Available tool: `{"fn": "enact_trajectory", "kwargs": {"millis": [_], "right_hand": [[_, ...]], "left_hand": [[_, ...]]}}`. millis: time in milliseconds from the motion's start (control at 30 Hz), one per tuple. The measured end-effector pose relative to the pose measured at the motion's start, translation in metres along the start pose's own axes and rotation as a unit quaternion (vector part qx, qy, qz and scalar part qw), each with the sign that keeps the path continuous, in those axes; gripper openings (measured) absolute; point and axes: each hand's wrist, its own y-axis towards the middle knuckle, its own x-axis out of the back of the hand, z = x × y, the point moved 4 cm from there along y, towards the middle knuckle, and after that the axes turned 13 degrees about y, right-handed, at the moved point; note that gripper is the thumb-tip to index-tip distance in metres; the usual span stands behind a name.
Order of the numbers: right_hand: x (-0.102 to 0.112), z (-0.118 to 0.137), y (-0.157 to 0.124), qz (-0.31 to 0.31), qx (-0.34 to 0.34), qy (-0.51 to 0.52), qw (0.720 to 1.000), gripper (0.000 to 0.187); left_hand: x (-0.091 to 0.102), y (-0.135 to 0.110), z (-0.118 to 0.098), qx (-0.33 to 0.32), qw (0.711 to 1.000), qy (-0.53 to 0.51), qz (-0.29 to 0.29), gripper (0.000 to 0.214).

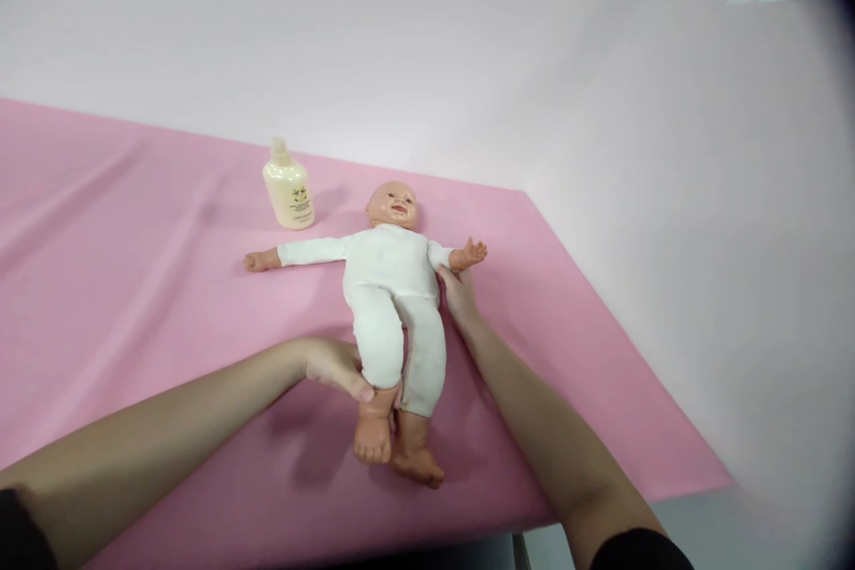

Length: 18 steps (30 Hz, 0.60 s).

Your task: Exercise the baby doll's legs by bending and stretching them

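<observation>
A baby doll (391, 263) with a white cloth body lies face up on the pink cloth, arms spread and head toward the wall. My left hand (339, 367) is wrapped round the doll's lower leg on the left of the view, thumb on top near the ankle; that leg is raised a little over the other one. My right hand (458, 292) is at the doll's side, under its arm on the right of the view. Most of its fingers are hidden beneath the doll, so its grip does not show.
Behind the doll's outstretched arm stands a cream-coloured pump bottle (289, 191) with dark print. The pink cloth (166, 285) covers the table, whose edges meet white walls (300, 36) at the back and right. The table's front edge lies close to my arms.
</observation>
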Motion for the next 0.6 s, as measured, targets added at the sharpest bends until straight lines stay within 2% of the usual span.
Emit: {"fn": "enact_trajectory", "kwargs": {"millis": [133,333,600], "right_hand": [[0.0007,-0.0029,0.0007,-0.023,-0.028,-0.006,0.999,0.081],[0.0001,-0.0028,0.0002,-0.018,-0.032,-0.011,0.999,0.073],[0.0006,-0.0034,0.0009,-0.013,-0.029,-0.011,0.999,0.076]], "left_hand": [[-0.0012,0.0003,-0.0028,-0.005,1.0,0.0,0.001,0.051],[-0.001,-0.0005,-0.0027,-0.002,1.0,0.004,0.005,0.053],[0.001,-0.0009,0.0025,-0.005,1.0,0.014,-0.005,0.056]]}}
